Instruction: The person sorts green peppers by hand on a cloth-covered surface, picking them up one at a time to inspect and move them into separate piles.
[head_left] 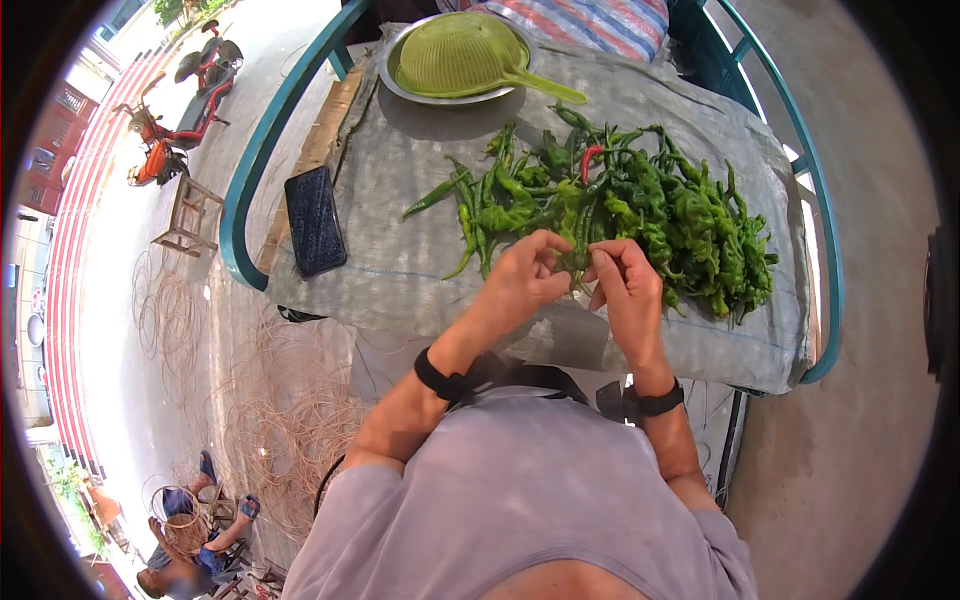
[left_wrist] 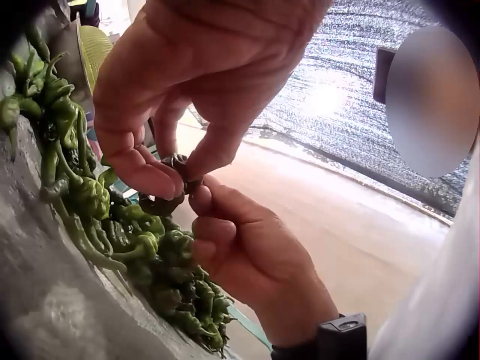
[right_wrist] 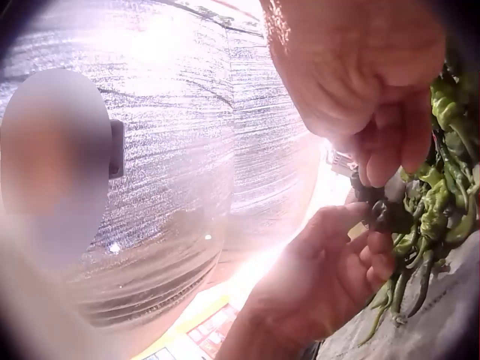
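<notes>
Between my two hands is a dark green pepper [right_wrist: 391, 216], held over the near edge of the pepper heap. My left hand [head_left: 524, 274] pinches it between thumb and fingers, as the left wrist view shows close up. Curled in from the other side, my right hand [head_left: 632, 288] has its thumb and fingertips at the pepper's end, pinching there. The fingers cover much of this pepper. Just beyond both hands lies a wide heap of green peppers [head_left: 700, 225], many of them wrinkled. One red pepper [head_left: 588, 163] stands out among them.
A metal basin [head_left: 392, 82] at the back holds a green plastic strainer [head_left: 462, 55], its handle over the rim. A black phone [head_left: 315, 222] lies at the left on the grey woven sheet [head_left: 400, 295]. Blue-green rails [head_left: 240, 215] flank the surface. Another person [head_left: 190, 550] sits far lower left.
</notes>
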